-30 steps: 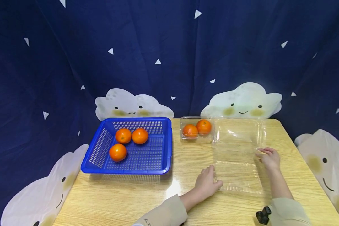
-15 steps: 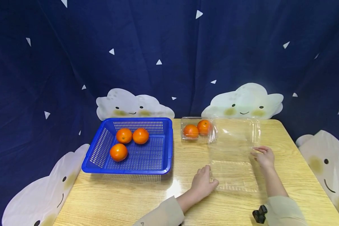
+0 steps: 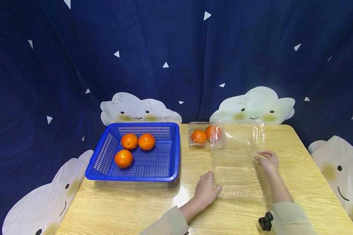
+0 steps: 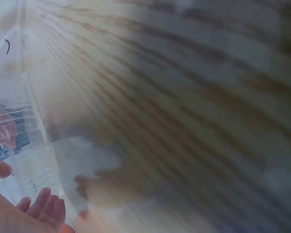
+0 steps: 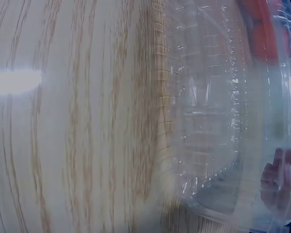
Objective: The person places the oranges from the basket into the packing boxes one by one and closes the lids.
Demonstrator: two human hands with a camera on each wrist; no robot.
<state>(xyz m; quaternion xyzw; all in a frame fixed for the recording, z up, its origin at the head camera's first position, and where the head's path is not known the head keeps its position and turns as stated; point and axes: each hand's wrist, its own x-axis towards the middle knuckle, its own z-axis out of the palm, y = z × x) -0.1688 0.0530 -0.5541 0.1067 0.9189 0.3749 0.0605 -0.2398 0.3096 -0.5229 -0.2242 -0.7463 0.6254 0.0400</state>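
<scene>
A clear plastic clamshell box (image 3: 236,181), its lid (image 3: 241,135) folded up and away behind it, stands on the right of the wooden table. My left hand (image 3: 206,191) is at the box's left side near the front corner, with thumb and fingers apart. On the opposite side, my right hand (image 3: 269,161) touches the edge with extended fingertips. The right wrist view shows fingers (image 5: 279,179) through the plastic. Behind the lid's left part is a smaller clear box (image 3: 191,132), holding an orange (image 3: 198,136) and a second orange (image 3: 212,132).
A blue perforated basket (image 3: 132,178) stands to the left with three oranges, one being the front orange (image 3: 123,158). The wooden table (image 3: 129,205) ends at a dark blue curtain (image 3: 153,39) printed with clouds. A small black device (image 3: 265,222) sits by the right sleeve.
Both hands and the clear clamshell box have shifted left together. Its lid now overlaps the smaller box with oranges in the head view. The basket and oranges have stayed put.
</scene>
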